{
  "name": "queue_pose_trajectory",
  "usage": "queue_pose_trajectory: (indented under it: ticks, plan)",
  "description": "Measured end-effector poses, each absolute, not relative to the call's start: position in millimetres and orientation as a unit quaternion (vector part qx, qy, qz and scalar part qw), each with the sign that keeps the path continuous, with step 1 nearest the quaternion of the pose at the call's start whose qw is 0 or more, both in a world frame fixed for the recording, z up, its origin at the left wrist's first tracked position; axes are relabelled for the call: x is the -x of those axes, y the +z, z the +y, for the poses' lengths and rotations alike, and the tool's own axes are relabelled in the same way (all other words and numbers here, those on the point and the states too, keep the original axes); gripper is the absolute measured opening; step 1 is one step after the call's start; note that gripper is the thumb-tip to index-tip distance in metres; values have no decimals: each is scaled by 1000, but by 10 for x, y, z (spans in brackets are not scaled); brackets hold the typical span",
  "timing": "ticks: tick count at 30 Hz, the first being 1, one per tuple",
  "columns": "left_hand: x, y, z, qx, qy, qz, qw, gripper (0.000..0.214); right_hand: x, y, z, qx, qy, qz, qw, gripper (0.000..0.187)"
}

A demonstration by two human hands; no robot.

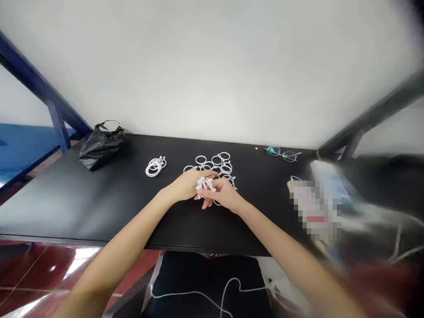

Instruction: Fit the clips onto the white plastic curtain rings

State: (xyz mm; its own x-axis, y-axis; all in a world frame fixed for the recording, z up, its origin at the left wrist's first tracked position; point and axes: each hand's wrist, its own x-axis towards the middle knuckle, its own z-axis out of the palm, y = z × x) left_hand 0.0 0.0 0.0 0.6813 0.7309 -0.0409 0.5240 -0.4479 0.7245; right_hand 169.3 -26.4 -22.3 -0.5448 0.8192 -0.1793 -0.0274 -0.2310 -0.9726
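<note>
A bunch of white curtain rings (204,183) with small knobbed ends is gathered between my two hands, just above the black table. My left hand (184,185) curls around the bunch from the left, its back turned up, with most fingers hidden. From the right, my right hand (227,192) grips the same rings, thumb across them and some fingertips showing below. More white rings (201,160) lie loosely spread on the table behind and beside the hands. A separate small pile of white rings (154,167) sits to the left.
A black plastic bag (102,145) stands at the back left of the black table (126,207). Eyeglasses (281,153) lie at the back right, near a blurred pack (313,207). A white cable (195,292) runs over the dark chair (185,271) below the table edge.
</note>
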Motion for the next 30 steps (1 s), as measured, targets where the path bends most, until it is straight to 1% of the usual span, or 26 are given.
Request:
queue_pose_trajectory:
  ticks: [4, 8, 10, 13, 15, 17, 18, 21, 22, 24, 28, 30]
  plan:
    - [-16, -38, -7, -841, 158, 341, 389, 43, -1796, -148, -244, 301, 733, -560, 240, 31]
    - [-32, -89, -4, -831, 195, 300, 426, 37, -1856, -108, -220, 257, 772, -538, 219, 34]
    - [-54, -98, -16, -832, 178, 306, 427, 34, -1870, -121, -207, 259, 787, -521, 204, 36]
    - [-78, -89, -26, -847, 141, 332, 391, 31, -1864, -167, -198, 280, 792, -507, 192, 44]
    - [-63, -81, -3, -859, 156, 336, 353, 32, -1831, -192, -208, 298, 778, -510, 216, 42]
    - [-21, -84, 43, -861, 210, 335, 320, 34, -1778, -201, -235, 313, 748, -522, 265, 37]
    - [3, -92, 68, -857, 247, 335, 305, 32, -1748, -201, -255, 317, 729, -530, 294, 35]
    - [44, -134, 126, -828, 353, 331, 285, 18, -1672, -193, -328, 315, 672, -554, 377, 31]
    - [40, -149, 133, -815, 379, 325, 292, 17, -1657, -192, -353, 312, 654, -564, 396, 29]
    - [10, -166, 129, -792, 412, 308, 328, 21, -1644, -197, -396, 304, 618, -589, 422, 27]
    - [-71, -144, 73, -743, 413, 278, 448, 30, -1659, -205, -458, 296, 551, -641, 446, 26]
    - [-90, -121, 44, -710, 408, 295, 493, 33, -1670, -195, -481, 292, 524, -665, 444, 26]
